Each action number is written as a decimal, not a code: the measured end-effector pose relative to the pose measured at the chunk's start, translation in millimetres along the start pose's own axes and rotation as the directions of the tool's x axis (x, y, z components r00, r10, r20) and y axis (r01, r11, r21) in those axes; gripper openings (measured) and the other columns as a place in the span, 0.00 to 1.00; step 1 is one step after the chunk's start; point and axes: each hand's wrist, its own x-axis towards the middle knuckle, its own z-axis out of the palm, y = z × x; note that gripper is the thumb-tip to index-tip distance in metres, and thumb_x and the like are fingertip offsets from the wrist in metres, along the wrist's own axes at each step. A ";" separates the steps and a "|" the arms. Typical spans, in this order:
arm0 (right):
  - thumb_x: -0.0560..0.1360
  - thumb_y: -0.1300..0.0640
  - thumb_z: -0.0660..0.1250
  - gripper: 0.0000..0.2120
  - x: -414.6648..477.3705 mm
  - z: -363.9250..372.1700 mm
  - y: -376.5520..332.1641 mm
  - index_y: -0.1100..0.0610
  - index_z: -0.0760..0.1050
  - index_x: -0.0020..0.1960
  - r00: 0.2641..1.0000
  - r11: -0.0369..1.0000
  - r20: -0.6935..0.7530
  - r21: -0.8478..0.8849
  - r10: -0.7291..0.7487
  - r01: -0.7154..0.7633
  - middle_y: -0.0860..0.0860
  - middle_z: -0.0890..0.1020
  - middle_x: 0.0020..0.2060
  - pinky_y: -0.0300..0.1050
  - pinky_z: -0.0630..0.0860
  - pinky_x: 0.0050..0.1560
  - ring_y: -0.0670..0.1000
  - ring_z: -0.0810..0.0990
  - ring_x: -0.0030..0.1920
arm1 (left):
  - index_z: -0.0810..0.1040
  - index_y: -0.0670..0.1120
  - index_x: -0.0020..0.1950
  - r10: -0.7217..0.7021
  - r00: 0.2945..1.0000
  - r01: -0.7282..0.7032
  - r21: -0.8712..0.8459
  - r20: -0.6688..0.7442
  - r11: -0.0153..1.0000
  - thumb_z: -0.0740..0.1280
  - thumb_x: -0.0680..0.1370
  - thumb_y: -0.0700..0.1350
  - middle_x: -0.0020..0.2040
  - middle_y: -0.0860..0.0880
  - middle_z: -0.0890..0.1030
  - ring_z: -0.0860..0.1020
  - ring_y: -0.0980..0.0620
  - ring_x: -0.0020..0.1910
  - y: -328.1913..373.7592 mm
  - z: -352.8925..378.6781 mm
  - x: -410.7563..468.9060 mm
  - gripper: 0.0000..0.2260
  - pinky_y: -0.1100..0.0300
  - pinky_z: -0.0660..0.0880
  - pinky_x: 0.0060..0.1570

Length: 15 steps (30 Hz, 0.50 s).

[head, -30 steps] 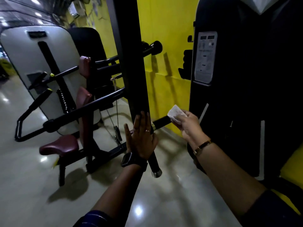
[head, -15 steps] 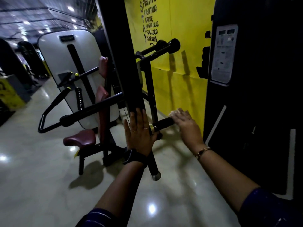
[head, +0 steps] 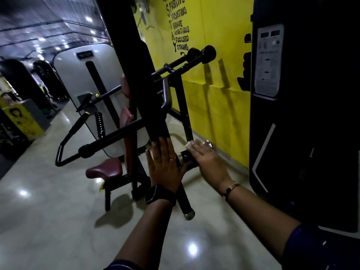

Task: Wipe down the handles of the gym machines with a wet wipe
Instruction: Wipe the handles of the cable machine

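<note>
Left hand [head: 165, 166] flat against black machine arm [head: 136, 84], fingers straight, gripping nothing. Handle [head: 188, 158] juts right from arm. Right hand [head: 206, 160] just right of arm, fingers curved over handle, pressing wet wipe [head: 190, 144] onto it; only white corner shows.

One left hand [head: 165, 164], one right hand [head: 209, 162], one wet wipe [head: 190, 145], one seat [head: 105, 169], one watch [head: 155, 194], one bracelet [head: 230, 189].
</note>
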 end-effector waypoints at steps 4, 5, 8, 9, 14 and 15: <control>0.59 0.80 0.70 0.28 15.9 -5.0 14.5 0.65 0.80 0.57 0.975 0.975 -0.008 -0.031 0.220 -0.220 0.61 0.82 0.55 0.60 0.68 0.65 0.62 0.79 0.60 | 0.42 0.41 0.79 0.007 1.000 -0.007 -0.029 0.013 1.000 0.56 0.75 0.69 0.79 0.42 0.38 0.40 0.42 0.78 3.4 -1.5 2.2 0.46 0.43 0.44 0.75; 0.61 0.79 0.69 0.25 19.9 -4.4 6.2 0.64 0.80 0.56 0.971 0.971 0.013 0.018 0.239 -0.239 0.61 0.82 0.54 0.58 0.68 0.65 0.62 0.80 0.59 | 0.42 0.41 0.79 0.002 1.000 -0.002 -0.031 0.018 1.000 0.56 0.75 0.68 0.79 0.42 0.38 0.40 0.42 0.78 4.4 -0.9 2.1 0.46 0.43 0.44 0.76; 0.67 0.74 0.67 0.21 19.9 0.9 -25.9 0.62 0.79 0.57 0.983 0.971 0.123 0.180 0.135 -0.156 0.59 0.81 0.56 0.55 0.70 0.66 0.60 0.79 0.59 | 0.43 0.41 0.79 -0.027 1.000 0.027 -0.011 -0.004 1.000 0.64 0.73 0.63 0.79 0.42 0.39 0.41 0.42 0.79 5.2 1.7 0.6 0.47 0.44 0.45 0.76; 0.67 0.74 0.67 0.21 15.5 2.9 -32.5 0.62 0.79 0.58 0.990 0.978 0.121 0.186 0.072 -0.093 0.59 0.81 0.56 0.56 0.69 0.67 0.59 0.79 0.59 | 0.43 0.41 0.79 -0.031 1.000 0.031 -0.005 -0.003 1.000 0.67 0.73 0.62 0.79 0.42 0.39 0.41 0.42 0.79 4.9 1.8 0.0 0.48 0.44 0.45 0.76; 0.60 0.79 0.70 0.32 3.3 -1.6 4.3 0.64 0.77 0.63 0.999 0.995 0.022 0.096 0.028 -0.030 0.60 0.80 0.60 0.58 0.67 0.66 0.59 0.78 0.62 | 0.40 0.42 0.79 -0.070 0.994 0.071 -0.011 0.081 0.997 0.64 0.70 0.66 0.79 0.43 0.37 0.38 0.43 0.78 12.9 -9.0 0.2 0.51 0.44 0.42 0.75; 0.60 0.79 0.70 0.31 5.3 -3.5 13.8 0.64 0.77 0.62 0.999 0.997 0.022 0.072 0.040 -0.041 0.60 0.80 0.60 0.59 0.69 0.66 0.60 0.78 0.62 | 0.39 0.42 0.79 -0.101 0.991 0.104 -0.021 0.082 0.994 0.62 0.71 0.67 0.79 0.42 0.38 0.39 0.43 0.78 18.8 -11.4 1.0 0.50 0.45 0.41 0.75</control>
